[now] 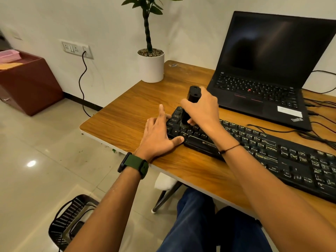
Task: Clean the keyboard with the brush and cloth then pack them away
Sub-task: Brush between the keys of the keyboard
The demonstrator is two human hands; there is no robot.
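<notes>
A long black keyboard (pixel 263 151) lies slantwise on the wooden table (pixel 127 115). My right hand (pixel 201 108) grips a black brush (pixel 192 95) upright, its bristle end down on the keys at the keyboard's left end. My left hand (pixel 160 135) rests flat at that left end, fingers spread, thumb against the front edge near the Alt key. No cloth shows in this view.
An open black laptop (pixel 269 73) stands behind the keyboard, with cables (pixel 318 135) trailing at the right. A potted plant (pixel 151 64) sits at the table's far left corner. A black basket (pixel 71 220) stands on the floor at the left, with a brown cabinet (pixel 29 82) further back.
</notes>
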